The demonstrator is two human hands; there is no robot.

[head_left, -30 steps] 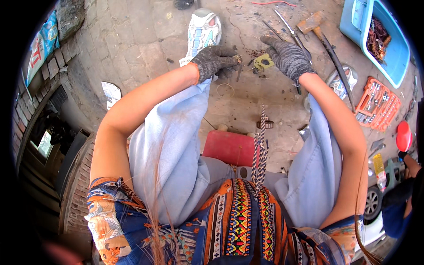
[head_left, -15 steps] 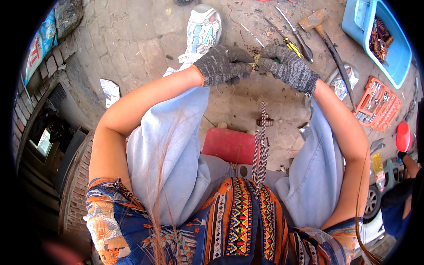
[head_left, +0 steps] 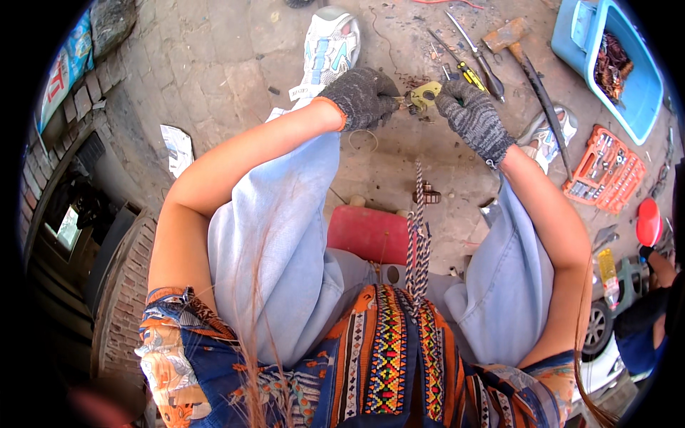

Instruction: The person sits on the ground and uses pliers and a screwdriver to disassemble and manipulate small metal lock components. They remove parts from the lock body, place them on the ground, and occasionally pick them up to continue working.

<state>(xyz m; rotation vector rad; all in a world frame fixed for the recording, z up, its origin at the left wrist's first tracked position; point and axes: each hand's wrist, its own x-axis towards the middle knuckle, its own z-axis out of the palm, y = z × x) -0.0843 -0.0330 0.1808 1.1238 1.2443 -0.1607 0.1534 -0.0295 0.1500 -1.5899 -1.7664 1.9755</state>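
My left hand (head_left: 360, 100), in a dark grey knit glove, has its fingers curled round a small metal piece (head_left: 404, 102), mostly hidden by the glove. Just right of it is a small yellowish plate (head_left: 427, 94) with a hole and dark bits around it. My right hand (head_left: 471, 118), gloved the same way, is closed at the plate's right edge; whether it grips the plate or something hidden in its fingers is unclear. Beyond it lie a yellow-black screwdriver (head_left: 469, 73), a long-bladed tool (head_left: 485, 68) and a hammer (head_left: 536, 89). Both hands are above my knees.
A blue bin (head_left: 626, 123) with tangled scrap and an orange socket case (head_left: 603, 171) lie right. A red padded object (head_left: 367, 232) is below me, a patterned bag (head_left: 63, 82) far left. A person (head_left: 642, 321) in dark blue is at right beside a car wheel (head_left: 596, 328).
My right hand came left to meet my left hand at the plate, then drew back slightly right and down. My left hand moved a little right; its fingers are more curled.
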